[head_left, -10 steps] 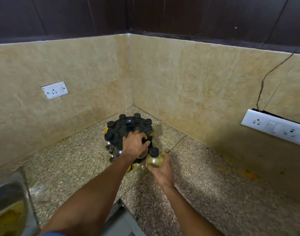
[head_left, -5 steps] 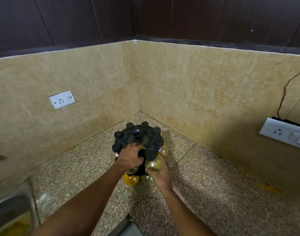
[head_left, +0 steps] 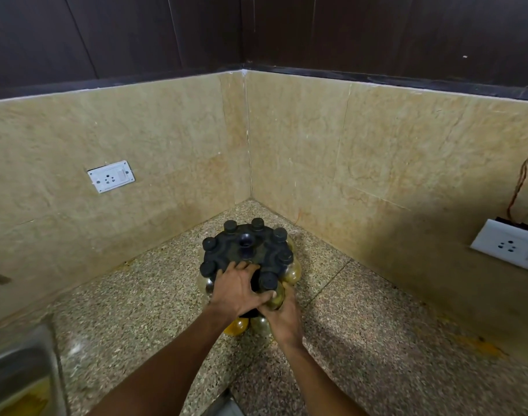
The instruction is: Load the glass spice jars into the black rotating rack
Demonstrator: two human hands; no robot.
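The black rotating rack [head_left: 241,250] stands in the counter's corner with several black-capped glass spice jars hanging round its top rim. My right hand [head_left: 283,318] grips a glass spice jar [head_left: 271,285] with a black cap and pale yellowish contents, pressed into the rack's near edge. My left hand [head_left: 237,288] rests on the rack's near top, fingers spread across it and thumb touching the held jar. Below my hands, round jars of the lower tier [head_left: 235,325] show amber and pale glass.
Beige stone walls close the corner behind the rack. A white socket [head_left: 111,176] sits on the left wall, another socket [head_left: 510,247] with a wire on the right. A steel sink [head_left: 19,373] lies at the lower left. Speckled granite counter [head_left: 376,325] spreads to the right.
My right hand carried the jar from beside the rack up into its near edge. My left hand shifted forward over the rack's top. The camera moved in closer.
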